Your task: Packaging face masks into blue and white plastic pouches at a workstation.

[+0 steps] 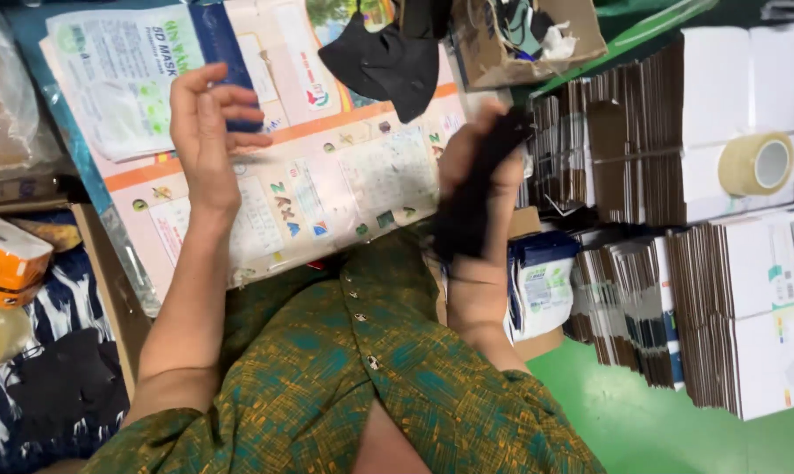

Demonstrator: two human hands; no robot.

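The left hand (205,132) is raised over the poster-covered surface (327,184), palm turned in, fingers loosely curled and spread, holding nothing. The right hand (478,162) is lifted beside the stacks of flat brown-and-white cardboard cartons (669,149), its grip pressed shut around a bundle of black fabric face masks (472,206) that hangs toward the wrist. The bundle hides the right fingertips and motion blurs them.

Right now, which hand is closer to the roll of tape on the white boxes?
The right hand. It holds a black mask just across the flat brown cartons from the tape roll. The left hand is far off, open above the printed sheet.
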